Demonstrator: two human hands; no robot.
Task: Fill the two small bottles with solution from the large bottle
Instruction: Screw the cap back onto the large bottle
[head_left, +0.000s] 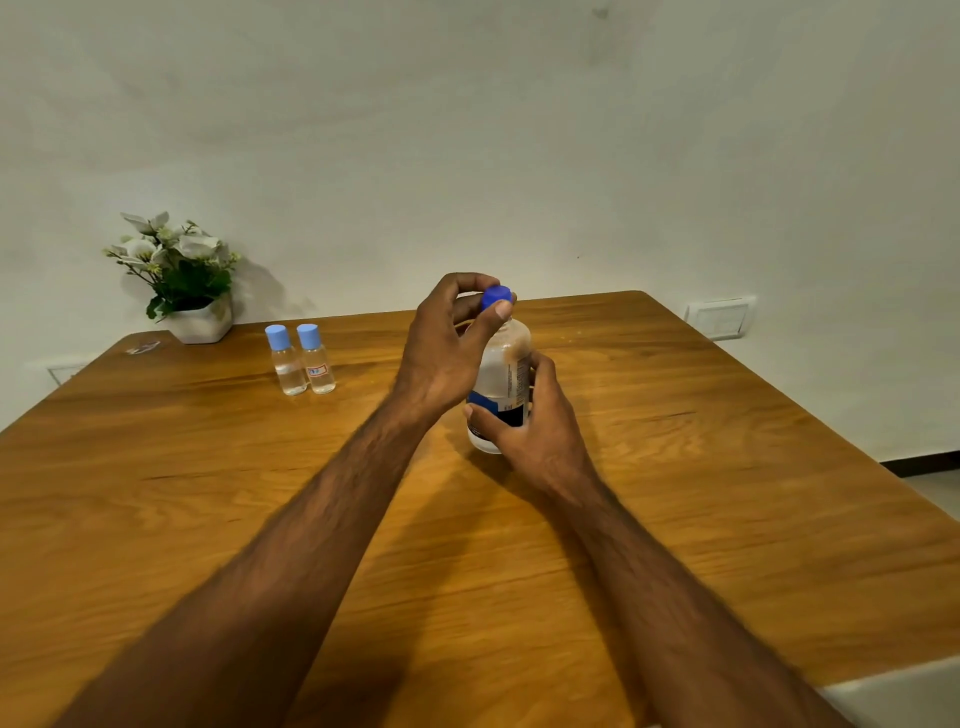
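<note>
At frame centre the left hand pinches the blue cap of the large bottle, the right hand grips its body on the table, while two capped small bottles and a plant stand upper left, well apart.

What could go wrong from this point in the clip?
The left hand pinches the blue cap while the right hand grips the large bottle; squeezing as the cap loosens might spill solution on the table. Both small bottles stand capped and touching, so reaching for one could topple the other.
</note>
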